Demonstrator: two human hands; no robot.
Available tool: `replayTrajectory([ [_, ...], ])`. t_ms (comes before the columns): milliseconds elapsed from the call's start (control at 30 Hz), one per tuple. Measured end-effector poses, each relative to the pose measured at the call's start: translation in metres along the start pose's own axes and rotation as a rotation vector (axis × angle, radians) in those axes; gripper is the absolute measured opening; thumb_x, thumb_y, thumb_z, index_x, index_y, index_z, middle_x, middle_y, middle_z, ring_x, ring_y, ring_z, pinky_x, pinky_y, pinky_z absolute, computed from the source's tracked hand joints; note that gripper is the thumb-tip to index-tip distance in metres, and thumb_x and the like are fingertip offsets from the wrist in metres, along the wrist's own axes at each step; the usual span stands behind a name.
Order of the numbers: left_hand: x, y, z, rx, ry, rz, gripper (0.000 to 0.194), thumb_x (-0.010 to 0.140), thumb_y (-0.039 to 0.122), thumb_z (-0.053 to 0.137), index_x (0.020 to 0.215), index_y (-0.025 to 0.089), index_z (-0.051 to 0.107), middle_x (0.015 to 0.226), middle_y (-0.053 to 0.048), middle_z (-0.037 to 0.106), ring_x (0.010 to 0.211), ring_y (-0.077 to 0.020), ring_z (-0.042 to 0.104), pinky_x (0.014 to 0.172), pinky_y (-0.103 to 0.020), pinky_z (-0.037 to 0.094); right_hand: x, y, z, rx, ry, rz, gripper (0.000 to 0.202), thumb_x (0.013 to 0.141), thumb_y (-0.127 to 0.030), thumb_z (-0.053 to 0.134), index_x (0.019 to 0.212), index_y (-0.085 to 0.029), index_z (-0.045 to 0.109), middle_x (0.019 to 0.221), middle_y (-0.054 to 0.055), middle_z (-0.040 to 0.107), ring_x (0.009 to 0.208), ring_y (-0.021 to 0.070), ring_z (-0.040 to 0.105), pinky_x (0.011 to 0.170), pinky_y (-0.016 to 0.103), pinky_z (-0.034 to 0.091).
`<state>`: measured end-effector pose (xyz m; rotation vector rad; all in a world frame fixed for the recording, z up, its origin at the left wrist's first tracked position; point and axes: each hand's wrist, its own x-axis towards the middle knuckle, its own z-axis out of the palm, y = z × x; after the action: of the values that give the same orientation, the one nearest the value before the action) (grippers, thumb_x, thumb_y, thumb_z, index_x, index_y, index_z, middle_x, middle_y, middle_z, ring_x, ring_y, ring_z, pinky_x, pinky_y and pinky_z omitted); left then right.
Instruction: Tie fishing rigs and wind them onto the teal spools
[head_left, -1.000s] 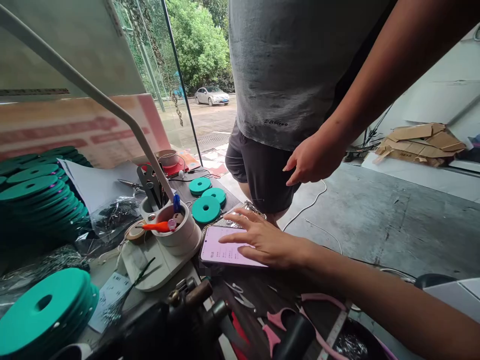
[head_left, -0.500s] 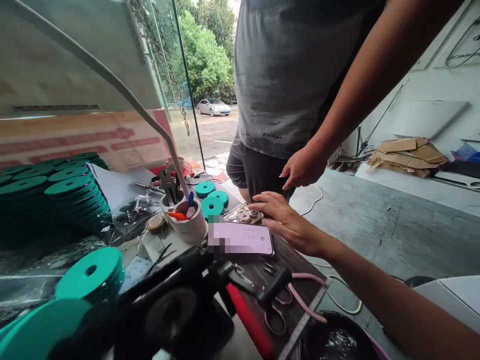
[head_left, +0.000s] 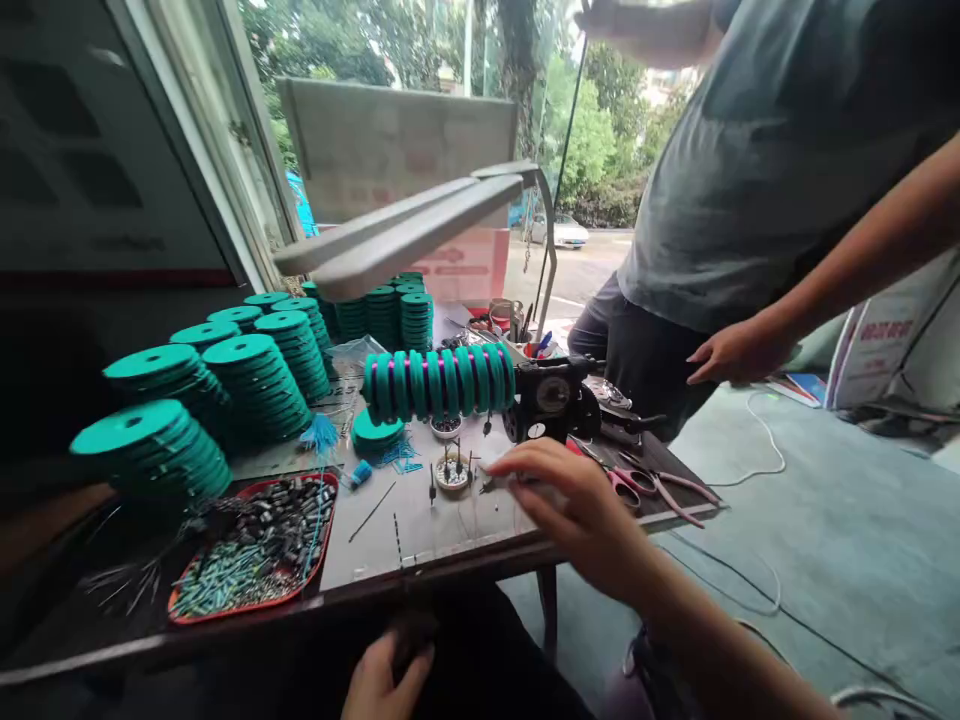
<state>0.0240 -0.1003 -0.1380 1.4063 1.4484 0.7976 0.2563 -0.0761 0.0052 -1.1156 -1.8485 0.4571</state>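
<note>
My right hand (head_left: 570,510) reaches over the pale work mat (head_left: 360,545) with its fingers stretched out, holding nothing I can see. Left of its fingertips is a small round dish (head_left: 454,473) of small white bits, with thin dark pins standing in and beside it. My left hand (head_left: 386,680) is low in front of the table edge, fingers curled in; what they hold, if anything, is lost in shadow. Behind the dish, a row of teal discs (head_left: 442,380) sits on a black winding device (head_left: 553,392).
Stacks of teal spools (head_left: 251,385) fill the left side. A red-rimmed tray (head_left: 259,545) holds small black and blue pieces. Scissors (head_left: 626,485) and pink-handled pliers (head_left: 682,495) lie at right. A lamp arm (head_left: 420,235) crosses above. Another person's hand (head_left: 742,350) hangs at right.
The view has swung left. My right hand has gone from beside the phone to near the small dish. My left hand has come into view. The other person's raised arm now shows at the top.
</note>
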Motion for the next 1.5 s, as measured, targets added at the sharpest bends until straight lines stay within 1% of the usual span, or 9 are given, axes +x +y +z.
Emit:
replayTrajectory([
  [167,-0.013,0.013,0.012,-0.056,-0.009,0.057,0.026,0.066,0.031,0.059,0.084,0.016,0.070,0.088,-0.010,0.073,0.088,-0.0295,0.065,0.082,-0.039,0.048,0.027,-0.003,0.050,-0.165,-0.231,0.164,0.035,0.083,-0.016,0.039,0.114,-0.015,0.056,0.078,0.006,0.067,0.076,0.0198,0.061,0.072,0.030,0.043],
  [333,-0.013,0.009,0.021,-0.068,-0.036,0.050,0.026,0.068,0.025,0.058,0.090,0.017,0.069,0.095,-0.009,0.072,0.095,-0.0267,0.063,0.087,-0.037,0.046,0.036,0.002,0.074,-0.321,-0.243,0.310,0.042,0.085,-0.021,0.039,0.125,-0.010,0.042,0.074,0.008,0.066,0.076,0.0228,0.059,0.066,0.030,0.039],
  [567,-0.008,0.007,0.025,0.063,-0.068,0.027,0.036,0.072,0.023,0.052,0.104,0.012,0.064,0.107,-0.013,0.068,0.103,-0.0274,0.059,0.091,-0.038,0.042,0.040,0.008,0.075,-0.472,-0.175,0.410,0.031,0.087,-0.033,0.041,0.109,-0.014,0.052,0.073,0.009,0.065,0.077,0.0261,0.060,0.066,0.031,0.037],
  [867,-0.025,0.016,0.025,0.487,-0.057,-0.049,0.048,0.075,0.017,0.046,0.122,0.011,0.049,0.122,-0.018,0.058,0.106,-0.0290,0.056,0.088,-0.040,0.040,0.028,0.013,0.079,-0.023,0.087,0.227,0.022,0.084,-0.028,0.046,0.076,-0.017,0.063,0.056,0.000,0.055,0.056,0.0133,0.050,0.055,0.023,0.034],
  [967,-0.043,0.022,0.011,0.656,-0.006,-0.107,0.044,0.072,0.010,0.046,0.115,0.005,0.055,0.117,-0.027,0.057,0.101,-0.0425,0.055,0.082,-0.059,0.035,0.015,0.000,0.065,0.088,0.066,0.158,0.020,0.082,-0.027,0.050,0.072,-0.015,0.063,0.064,0.001,0.056,0.061,0.0128,0.050,0.058,0.024,0.036],
  [1033,-0.050,0.037,-0.003,0.679,-0.073,-0.090,0.026,0.071,0.017,0.051,0.091,0.013,0.068,0.093,-0.020,0.069,0.084,-0.0404,0.061,0.075,-0.056,0.040,0.010,-0.011,0.054,0.168,-0.009,0.112,0.018,0.081,-0.026,0.053,0.074,-0.016,0.065,0.072,0.002,0.057,0.068,0.0136,0.051,0.063,0.025,0.037],
  [1200,-0.035,0.099,-0.018,-0.089,0.085,0.204,0.035,0.080,0.039,0.048,0.110,0.023,0.057,0.109,-0.006,0.064,0.101,-0.0228,0.056,0.092,-0.035,0.038,0.010,-0.024,0.042,0.484,-0.099,0.096,0.017,0.080,-0.026,0.056,0.073,-0.016,0.068,0.074,0.002,0.057,0.076,0.0139,0.052,0.074,0.028,0.038],
  [1267,-0.023,0.116,-0.010,-0.375,-0.033,0.214,0.033,0.081,0.039,0.048,0.106,0.021,0.059,0.100,-0.005,0.066,0.094,-0.0203,0.057,0.089,-0.033,0.039,0.011,-0.025,0.044,0.606,-0.100,0.151,0.016,0.077,-0.026,0.058,0.070,-0.017,0.069,0.074,0.001,0.056,0.076,0.0138,0.052,0.073,0.027,0.039],
  [1500,-0.022,0.116,0.013,-0.685,-0.191,0.069,0.020,0.076,0.037,0.059,0.079,0.018,0.064,0.073,0.000,0.060,0.068,-0.0126,0.053,0.069,-0.026,0.044,0.008,-0.018,0.058,0.976,-0.183,0.397,0.014,0.075,-0.028,0.061,0.073,-0.016,0.068,0.069,0.001,0.063,0.066,0.0103,0.055,0.061,0.021,0.040],
])
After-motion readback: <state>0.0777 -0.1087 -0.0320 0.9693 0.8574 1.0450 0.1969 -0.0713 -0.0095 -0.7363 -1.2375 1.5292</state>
